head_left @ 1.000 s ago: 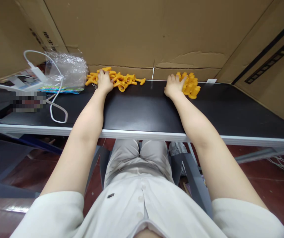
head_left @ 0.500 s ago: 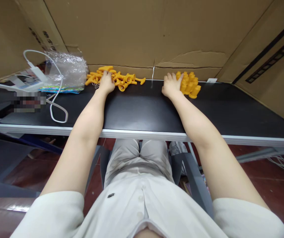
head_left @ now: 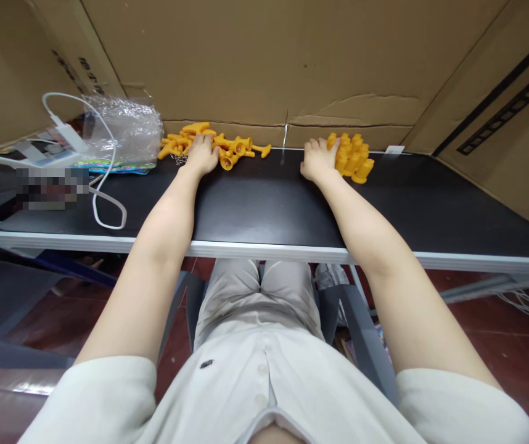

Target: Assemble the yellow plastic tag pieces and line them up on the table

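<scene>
Our left hand (head_left: 203, 155) lies palm down, fingers loosely spread, on the scattered yellow parts (head_left: 227, 148). Our right hand (head_left: 319, 160), likewise open, touches the stacked yellow parts (head_left: 354, 159). Both piles sit at the far edge of the black tabletop (head_left: 264, 203), beneath cardboard (head_left: 246, 55) whose print is unreadable.

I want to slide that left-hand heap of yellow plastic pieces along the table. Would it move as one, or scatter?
The yellow pieces lie loose and criss-crossed under the left hand, so they would probably scatter. They look small, rigid and light. Some have round ends and might roll on the smooth black table.
</scene>
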`<state>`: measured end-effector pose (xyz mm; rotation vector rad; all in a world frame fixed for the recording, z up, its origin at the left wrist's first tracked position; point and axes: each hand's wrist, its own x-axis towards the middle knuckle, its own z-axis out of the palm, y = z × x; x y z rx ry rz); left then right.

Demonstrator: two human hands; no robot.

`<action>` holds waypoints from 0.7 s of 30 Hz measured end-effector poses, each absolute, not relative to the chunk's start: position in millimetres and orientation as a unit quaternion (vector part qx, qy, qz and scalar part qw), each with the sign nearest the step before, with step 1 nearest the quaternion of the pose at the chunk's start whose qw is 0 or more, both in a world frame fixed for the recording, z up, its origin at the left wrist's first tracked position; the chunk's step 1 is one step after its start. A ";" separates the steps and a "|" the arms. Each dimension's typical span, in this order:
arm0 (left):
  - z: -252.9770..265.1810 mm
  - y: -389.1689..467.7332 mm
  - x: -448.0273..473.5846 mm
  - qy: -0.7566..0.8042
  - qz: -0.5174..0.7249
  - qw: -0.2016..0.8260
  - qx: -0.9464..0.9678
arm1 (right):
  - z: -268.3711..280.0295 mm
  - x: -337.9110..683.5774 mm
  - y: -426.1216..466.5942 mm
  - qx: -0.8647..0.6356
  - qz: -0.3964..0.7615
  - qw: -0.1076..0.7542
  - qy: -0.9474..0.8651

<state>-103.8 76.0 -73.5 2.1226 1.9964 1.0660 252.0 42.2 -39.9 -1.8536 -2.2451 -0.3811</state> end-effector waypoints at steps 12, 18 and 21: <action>-32.9 39.1 -67.4 0.625 0.302 -0.022 0.719 | -37.3 248.6 38.7 -0.631 -0.119 0.097 -0.761; -27.2 35.5 -58.0 0.639 0.228 -0.044 0.733 | -38.6 248.7 39.8 -0.626 -0.124 0.099 -0.764; -29.0 40.5 -56.3 0.654 0.217 -0.062 0.722 | -38.9 249.3 40.0 -0.624 -0.118 0.101 -0.766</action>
